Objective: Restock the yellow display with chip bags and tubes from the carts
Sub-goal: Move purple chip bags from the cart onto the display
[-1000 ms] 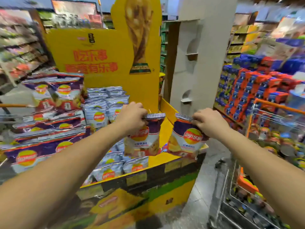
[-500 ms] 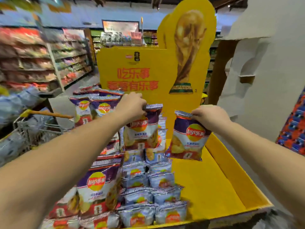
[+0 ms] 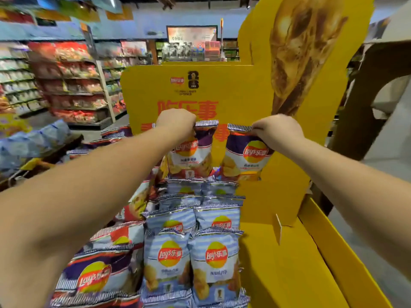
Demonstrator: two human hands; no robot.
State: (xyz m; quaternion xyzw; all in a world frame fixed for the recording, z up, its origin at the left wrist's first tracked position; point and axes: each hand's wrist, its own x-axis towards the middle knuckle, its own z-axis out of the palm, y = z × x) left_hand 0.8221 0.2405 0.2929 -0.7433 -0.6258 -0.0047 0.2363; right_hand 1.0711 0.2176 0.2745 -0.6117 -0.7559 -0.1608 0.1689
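Here we see the left hand [image 3: 175,123] pinching the top seam of one purple foil chip bag [image 3: 191,152] and the right hand [image 3: 275,132] pinching another purple chip bag [image 3: 246,156]. Both bags hang upright, side by side, above the pale blue chip bags [image 3: 191,261] stacked in the yellow cardboard display [image 3: 295,270].

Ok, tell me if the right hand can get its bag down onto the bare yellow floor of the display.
Probably yes. The right hand holds its purple bag over the back of the display; the bare floor below shows nothing in the way.
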